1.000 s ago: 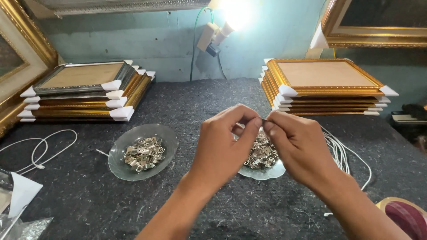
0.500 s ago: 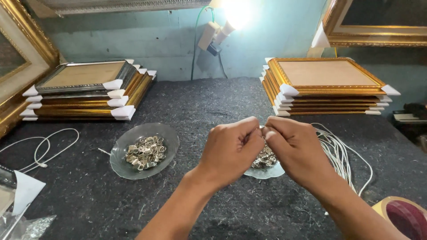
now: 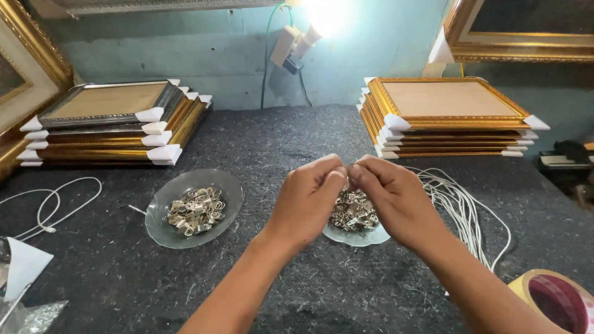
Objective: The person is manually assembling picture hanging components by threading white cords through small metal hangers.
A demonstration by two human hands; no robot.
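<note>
Hands lower, nearer the dish

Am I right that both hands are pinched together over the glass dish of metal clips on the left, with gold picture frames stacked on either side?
Not quite. The head view shows the left hand and right hand meeting over the right dish, not the left dish, which sits untouched. The frame stacks do stand on either side.

Head view, downward, close over hands
</note>
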